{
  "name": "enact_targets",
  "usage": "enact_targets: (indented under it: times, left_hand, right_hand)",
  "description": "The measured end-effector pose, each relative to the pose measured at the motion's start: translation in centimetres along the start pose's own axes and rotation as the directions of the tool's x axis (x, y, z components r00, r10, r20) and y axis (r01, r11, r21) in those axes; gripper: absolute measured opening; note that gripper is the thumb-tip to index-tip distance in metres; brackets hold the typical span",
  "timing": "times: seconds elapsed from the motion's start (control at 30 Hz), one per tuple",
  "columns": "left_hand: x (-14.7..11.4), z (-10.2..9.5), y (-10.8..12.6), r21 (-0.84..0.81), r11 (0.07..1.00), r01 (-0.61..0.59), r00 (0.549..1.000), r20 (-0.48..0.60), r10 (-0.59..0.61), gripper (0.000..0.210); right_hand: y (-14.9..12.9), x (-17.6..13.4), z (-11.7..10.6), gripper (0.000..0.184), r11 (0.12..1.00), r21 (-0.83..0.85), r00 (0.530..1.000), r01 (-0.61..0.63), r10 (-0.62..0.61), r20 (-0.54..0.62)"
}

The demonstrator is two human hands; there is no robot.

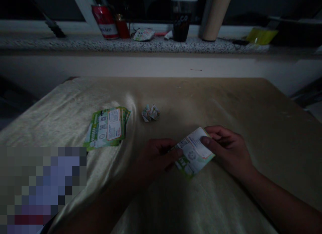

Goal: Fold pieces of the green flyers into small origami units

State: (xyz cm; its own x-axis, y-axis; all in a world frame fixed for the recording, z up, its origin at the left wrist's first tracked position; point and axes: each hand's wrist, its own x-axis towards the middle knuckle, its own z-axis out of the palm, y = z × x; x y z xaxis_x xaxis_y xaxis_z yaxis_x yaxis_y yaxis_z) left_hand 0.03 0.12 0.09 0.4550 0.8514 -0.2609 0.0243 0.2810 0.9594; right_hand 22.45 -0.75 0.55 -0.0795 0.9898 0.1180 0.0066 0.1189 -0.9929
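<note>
Stacked leaflets (108, 128) and crumpled paper (150, 113) obstruct leftward, the tabletop (251, 113) free rightward.

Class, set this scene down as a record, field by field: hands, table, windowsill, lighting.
Left hand: thumb over left side of printed leaflet
Right hand: thumb over its right side
Table: green-and-white leaflet pile at left; crumpled printed paper beyond the hands
Windowsill: red can, lidded CoCo cup, tan tube
Lighting: dim

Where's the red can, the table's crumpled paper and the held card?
Red and white can (105, 22): head view, side wall.
Crumpled multicoloured paper (153, 114): head view, middle folds.
Held green and white rectangular card (193, 154): head view, printed face.
</note>
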Motion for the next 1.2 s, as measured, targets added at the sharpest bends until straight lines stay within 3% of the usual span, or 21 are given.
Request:
enact_targets:
  times: [0.07, 0.17, 0.27, 0.33, 0.4, 0.5, 0.63, 0.77, 0.87, 1.2]
  left_hand:
    - [0.1, 0.1, -0.2, -0.099, 0.995, 0.016, 0.998, -0.061, -0.022, 0.025]
    - [0.4, 0.2, -0.4, -0.254, 0.967, 0.013, 0.987, -0.152, -0.053, 0.023]
    - [0.6, 0.3, -0.7, -0.301, 0.953, -0.013, 0.978, -0.201, -0.051, 0.023]
    - [0.7, 0.5, -0.9, -0.306, 0.952, -0.028, 0.983, -0.184, -0.03, 0.023]
    - [0.6, 0.6, -0.9, -0.299, 0.953, -0.044, 0.992, -0.129, 0.005, 0.024]
    - [0.1, 0.6, -0.5, -0.227, 0.966, -0.126, 0.987, -0.122, 0.1, 0.024]
    - [-0.4, -0.2, 0.0, -0.168, 0.931, -0.325, 0.941, -0.153, 0.301, 0.013]
    - [-0.5, -0.7, -0.1, 0.095, 0.848, -0.521, 0.849, -0.045, 0.526, 0.034]
    - [-0.4, -0.4, -0.1, 0.203, 0.762, -0.615, 0.778, -0.001, 0.628, 0.027]
    - [-0.7, 0.6, 1.0, 0.287, 0.807, -0.515, 0.818, -0.118, 0.564, 0.011]
  right_hand:
    - [0.2, -0.1, 0.0, 0.015, 0.998, 0.008, 0.997, 0.07, -0.069, -0.047]
    - [0.7, -0.4, -0.2, 0.04, 0.962, -0.088, 0.959, 0.26, -0.268, -0.09]
    - [1.1, -0.5, -0.1, 0.051, 0.848, -0.29, 0.892, 0.444, -0.449, 0.053]
    - [1.2, -0.3, 0.0, 0.048, 0.753, -0.383, 0.843, 0.535, -0.509, 0.176]
    - [1.1, -0.2, 0.1, 0.041, 0.712, -0.403, 0.816, 0.576, -0.528, 0.234]
    - [1.0, -0.1, -0.1, 0.031, 0.781, -0.34, 0.852, 0.524, -0.479, 0.212]
    - [0.7, -0.3, -0.5, 0.024, 0.91, -0.173, 0.923, 0.376, -0.351, 0.159]
    - [0.5, -0.3, -0.4, 0.021, 0.947, -0.027, 0.935, 0.319, -0.31, 0.17]
    - [0.3, -0.3, -0.2, 0.02, 0.946, -0.019, 0.931, 0.324, -0.316, 0.184]
    - [-0.3, -0.5, 0.6, 0.009, 0.936, -0.085, 0.937, 0.343, -0.334, 0.097]
